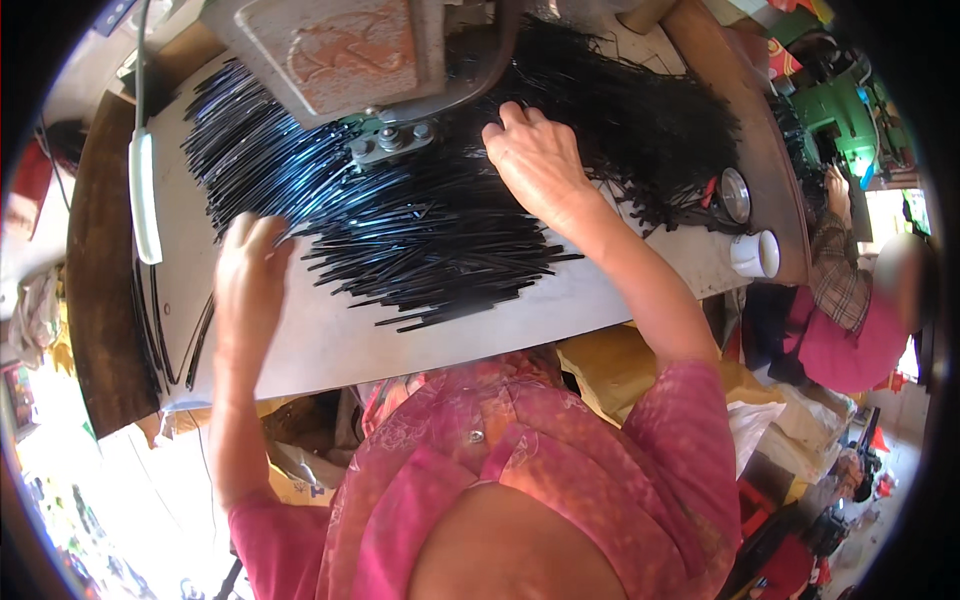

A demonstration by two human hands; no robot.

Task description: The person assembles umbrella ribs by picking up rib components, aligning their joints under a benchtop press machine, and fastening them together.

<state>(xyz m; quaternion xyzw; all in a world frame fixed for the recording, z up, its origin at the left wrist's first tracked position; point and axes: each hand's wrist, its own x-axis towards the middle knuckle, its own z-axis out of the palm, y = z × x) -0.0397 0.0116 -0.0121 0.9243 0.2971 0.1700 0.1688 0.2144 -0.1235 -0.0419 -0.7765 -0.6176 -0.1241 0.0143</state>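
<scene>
Black strips (430,250) lie on the table (310,345) between left fingers (265,232) and right fingers (513,116), both curled; whether either set pinches anything cannot be told.

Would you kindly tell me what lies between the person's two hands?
In the head view, a pile of black strips lies between the left hand and right hand.

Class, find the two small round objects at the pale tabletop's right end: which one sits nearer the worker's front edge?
The white cup-shaped container sits nearer; the round silvery-rimmed object lies farther back, beside a small red piece.
</scene>
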